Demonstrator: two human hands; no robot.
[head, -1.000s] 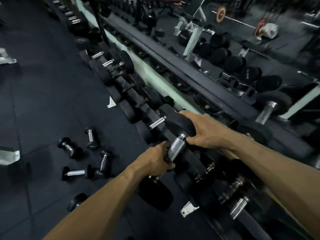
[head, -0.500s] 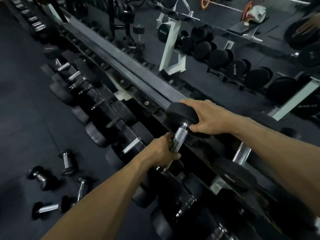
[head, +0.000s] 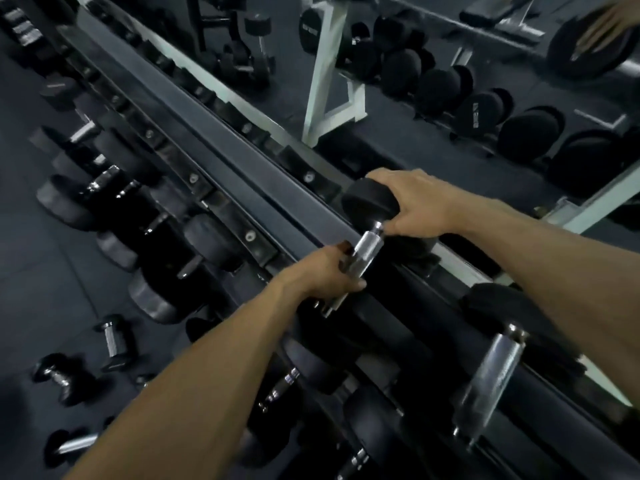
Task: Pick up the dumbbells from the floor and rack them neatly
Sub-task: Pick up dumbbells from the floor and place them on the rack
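Fingers of the left hand (head: 323,271) wrap the dumbbell (head: 369,216) handle; the right hand (head: 414,204) cups its far head. Racking step: next, lower it squarely onto the rack (head: 242,168).

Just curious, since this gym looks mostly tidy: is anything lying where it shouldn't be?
Yes. Several small dumbbells lie scattered on the floor at lower left, pointing different ways, while the others sit on the rack. The hands, left and right, hold another dumbbell at the rack's top rail.
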